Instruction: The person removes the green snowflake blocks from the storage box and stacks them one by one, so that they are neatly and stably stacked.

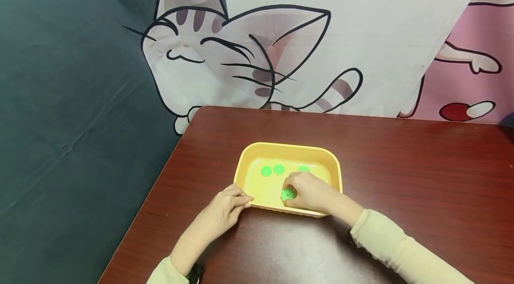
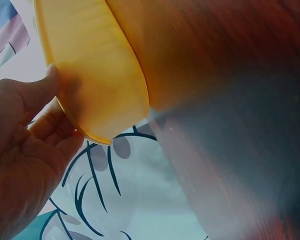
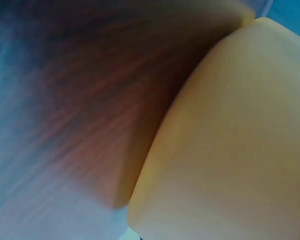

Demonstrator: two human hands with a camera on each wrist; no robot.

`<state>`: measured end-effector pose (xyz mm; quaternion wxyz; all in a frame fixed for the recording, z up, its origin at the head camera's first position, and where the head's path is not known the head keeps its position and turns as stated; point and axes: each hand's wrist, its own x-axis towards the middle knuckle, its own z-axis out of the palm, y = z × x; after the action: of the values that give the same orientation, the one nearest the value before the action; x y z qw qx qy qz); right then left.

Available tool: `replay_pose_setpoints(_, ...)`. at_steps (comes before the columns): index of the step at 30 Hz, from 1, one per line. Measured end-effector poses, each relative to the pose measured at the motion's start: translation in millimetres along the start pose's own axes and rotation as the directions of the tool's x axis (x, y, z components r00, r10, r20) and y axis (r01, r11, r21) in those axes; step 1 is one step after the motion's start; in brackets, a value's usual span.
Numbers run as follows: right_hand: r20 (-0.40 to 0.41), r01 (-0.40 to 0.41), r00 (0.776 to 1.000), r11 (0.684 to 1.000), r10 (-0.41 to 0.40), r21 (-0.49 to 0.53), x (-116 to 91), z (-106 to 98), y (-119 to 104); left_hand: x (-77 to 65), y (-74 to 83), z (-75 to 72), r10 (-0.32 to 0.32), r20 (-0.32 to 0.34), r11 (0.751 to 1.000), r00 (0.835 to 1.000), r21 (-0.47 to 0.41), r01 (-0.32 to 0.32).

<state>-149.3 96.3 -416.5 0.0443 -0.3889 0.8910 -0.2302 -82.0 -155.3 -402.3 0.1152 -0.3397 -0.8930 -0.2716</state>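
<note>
Green flower pieces (image 1: 278, 169) lie in our yellow tray (image 1: 290, 148) near the table's (image 1: 401, 163) left edge, our left hand (image 1: 225, 210) gripping its near-left corner steady while our right hand (image 1: 309, 192) pinches one piece (image 1: 287, 194).

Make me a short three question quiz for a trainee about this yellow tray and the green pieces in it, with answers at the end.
1. True or false: the left hand grips the near left corner of the yellow tray.
2. How many green pieces lie loose on the tray floor, away from both hands? A) one B) three C) six
3. What does the right hand pinch?

Key
1. True; the left wrist view shows thumb and fingers on the rim.
2. B: three green pieces along the far side.
3. A green flower-shaped piece, inside the tray near its front wall.
</note>
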Motion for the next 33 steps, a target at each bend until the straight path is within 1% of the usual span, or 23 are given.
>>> replay_pose_setpoints(4,-0.062,0.005,0.998,0.999,-0.002,0.051,-6,-8,0,1.0,-0.2,2.8,0.013,-0.009,1.0,1.0,-0.008,-0.013)
replay_pose_setpoints(8,-0.15,0.042,0.988,0.998,-0.034,0.053,-12,-20,-1,1.6,-1.0,4.5,0.015,-0.012,1.0,1.0,-0.004,-0.015)
replay_pose_setpoints(12,-0.23,0.065,0.972,0.997,-0.055,0.037,-21,-33,0,1.9,-2.1,4.9,0.018,-0.011,1.0,1.0,0.002,-0.018)
replay_pose_setpoints(17,-0.306,0.047,0.951,0.999,-0.042,0.009,-35,-50,7,2.5,-4.5,4.9,0.054,-0.029,0.999,0.998,0.006,-0.054)
replay_pose_setpoints(22,-0.388,0.064,0.918,0.996,-0.08,-0.055,-52,-64,20,2.0,-6.5,3.8,0.067,-0.035,0.998,0.997,0.02,-0.066)
replay_pose_setpoints(24,-0.402,0.067,0.911,0.995,-0.092,-0.075,-58,-69,25,1.4,-7.2,3.4,0.062,-0.036,0.998,0.997,0.025,-0.061)
replay_pose_setpoints(25,-0.403,0.064,0.911,0.995,-0.091,-0.081,-62,-71,28,1.1,-7.4,3.1,0.059,-0.039,0.998,0.998,0.029,-0.058)
replay_pose_setpoints(27,-0.395,0.047,0.915,0.996,-0.075,-0.081,-68,-74,31,0.7,-7.6,2.7,0.051,-0.045,0.998,0.998,0.03,-0.05)
replay_pose_setpoints(31,-0.367,-0.015,0.93,0.997,-0.014,-0.075,-81,-79,37,0.4,-7.8,3.5,0.047,-0.061,0.999,0.997,0.022,-0.045)
replay_pose_setpoints(33,-0.361,-0.049,0.932,0.995,0.016,-0.083,-88,-82,41,0.5,-7.9,4.8,0.048,-0.066,0.999,0.997,0.015,-0.047)
